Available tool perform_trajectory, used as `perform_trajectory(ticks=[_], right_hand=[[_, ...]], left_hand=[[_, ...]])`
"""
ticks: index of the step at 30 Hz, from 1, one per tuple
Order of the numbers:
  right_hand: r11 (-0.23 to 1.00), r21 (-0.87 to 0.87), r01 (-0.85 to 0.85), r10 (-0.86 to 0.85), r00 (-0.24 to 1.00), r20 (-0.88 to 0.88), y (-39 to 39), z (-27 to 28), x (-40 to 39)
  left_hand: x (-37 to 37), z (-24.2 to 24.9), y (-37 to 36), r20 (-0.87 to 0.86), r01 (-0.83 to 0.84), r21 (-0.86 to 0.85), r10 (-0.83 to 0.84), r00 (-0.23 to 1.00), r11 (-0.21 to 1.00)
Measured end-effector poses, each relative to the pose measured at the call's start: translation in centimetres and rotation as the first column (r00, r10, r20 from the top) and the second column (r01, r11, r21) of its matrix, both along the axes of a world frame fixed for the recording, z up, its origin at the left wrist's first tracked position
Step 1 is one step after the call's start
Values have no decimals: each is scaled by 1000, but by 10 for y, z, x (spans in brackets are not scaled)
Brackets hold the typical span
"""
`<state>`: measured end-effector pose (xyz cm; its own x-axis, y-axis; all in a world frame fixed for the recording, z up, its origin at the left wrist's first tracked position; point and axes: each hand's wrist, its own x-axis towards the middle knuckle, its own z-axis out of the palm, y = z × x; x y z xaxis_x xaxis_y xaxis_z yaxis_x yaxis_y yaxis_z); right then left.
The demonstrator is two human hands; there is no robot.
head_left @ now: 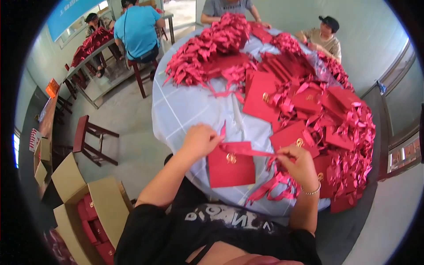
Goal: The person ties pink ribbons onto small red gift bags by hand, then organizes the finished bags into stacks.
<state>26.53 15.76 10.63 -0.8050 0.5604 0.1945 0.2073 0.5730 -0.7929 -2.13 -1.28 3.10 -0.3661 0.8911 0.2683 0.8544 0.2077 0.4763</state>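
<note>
A red paper gift bag [232, 170] with a gold emblem lies flat at the near edge of the table. Above its upper end, a red ribbon [256, 152] stretches sideways between my two hands. My left hand [201, 140] is closed at the ribbon's left part, and a short ribbon end sticks up past its fingers. With thumb and fingers pinched, my right hand [297, 161] holds the ribbon's right part; a beaded bracelet circles that wrist. Close by the right hand lies another red bag [289, 134], and loose ribbons [278, 185] hang below it.
Red bags and ribbons pile high across the round table [176, 110] to the right and back. An open cardboard box [108, 207] with red bags stands at lower left, near a wooden stool [95, 139]. Several people sit around the room.
</note>
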Motion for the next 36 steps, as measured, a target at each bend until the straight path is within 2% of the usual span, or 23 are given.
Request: perform_trajectory(ticks=[2,4,5,6,8,10,11,14,17,20,21,25,27,30,31,34,36], right_hand=[[999,52,-1,1,1000,-11,-3,-2,1],[992,125,-31,24,998,56,-9,-2,3],[994,-108,29,-26,999,29,-18,-2,2],[941,-325,91,-92,996,12,-25,-4,-1],[899,-437,22,-63,995,-79,-26,-17,1],[888,-454,-67,-12,985,-170,-25,-24,2],[908,-406,-103,50,989,-138,-23,-26,4],[930,-344,-128,97,990,-107,-23,-27,3],[934,-321,-155,111,982,-153,-18,-26,-3],[863,-504,-36,-51,986,-159,-15,-25,-13],[866,-499,-42,-79,973,-219,-9,-27,-18],[759,-622,-195,-150,876,-459,21,-30,-33],[718,-642,-271,-168,827,-537,27,-24,-47],[601,-695,-396,-157,794,-588,26,-29,-66],[607,-692,-390,-144,803,-578,28,-36,-72],[514,-733,-446,-170,784,-597,27,-47,-84],[490,-746,-451,-171,789,-590,39,-61,-80]], left_hand=[[-2,-1,6,-58,-22,6,23,998,1000],[2,1,13,-17,-35,69,36,999,997],[2,1,18,35,25,72,-28,999,997],[2,1,24,84,83,89,-90,992,993],[11,7,32,202,113,26,-116,973,993],[18,7,39,272,150,-21,-138,952,989],[19,7,42,294,170,-48,-149,944,984],[21,7,49,331,231,-111,-183,926,967],[24,5,55,379,290,-173,-208,902,941],[24,3,58,472,314,-197,-191,861,929],[24,2,60,508,321,-198,-183,842,926],[20,-1,58,512,346,-67,-265,817,936],[20,-2,56,610,320,-68,-215,763,945],[21,18,50,665,275,-136,-118,738,952],[23,25,46,672,258,-172,-79,736,951],[25,31,36,728,212,-151,-36,685,966],[20,30,33,747,239,-178,-27,664,955]])
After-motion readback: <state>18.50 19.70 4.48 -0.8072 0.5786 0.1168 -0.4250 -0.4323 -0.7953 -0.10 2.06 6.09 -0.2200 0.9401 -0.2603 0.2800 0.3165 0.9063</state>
